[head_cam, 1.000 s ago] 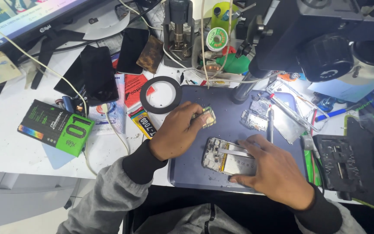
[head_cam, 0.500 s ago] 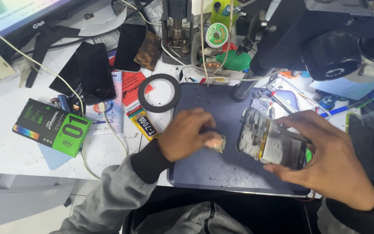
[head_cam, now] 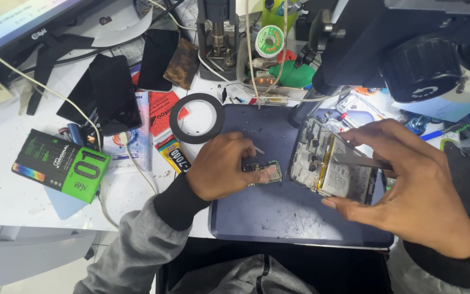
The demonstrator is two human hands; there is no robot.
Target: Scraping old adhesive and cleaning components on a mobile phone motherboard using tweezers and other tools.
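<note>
I note the opened phone body [head_cam: 333, 166] tilted up off the blue work mat [head_cam: 278, 218], its back cover already off, with battery and inner frame exposed. The right hand [head_cam: 414, 190] has its grip closed on it, thumb under the lower edge and fingers over the top, pinning what looks like a thin metal tool against it. Just left of the phone body, a small circuit board [head_cam: 263, 171] lies on the mat; the left hand [head_cam: 221, 166] has its grip closed on that board, fingertips pressing it down. In my judgement the board is already out of the phone, so disassembly is well advanced; I cannot tell what repair on the board or body is left, and reassembly is not yet done. Further left of the phone body, off the mat, a black tape ring [head_cam: 197, 118] lies on the bench [head_cam: 6, 201], then a green and black box [head_cam: 61, 164]. A microscope [head_cam: 409, 43] looms above the phone body
</note>
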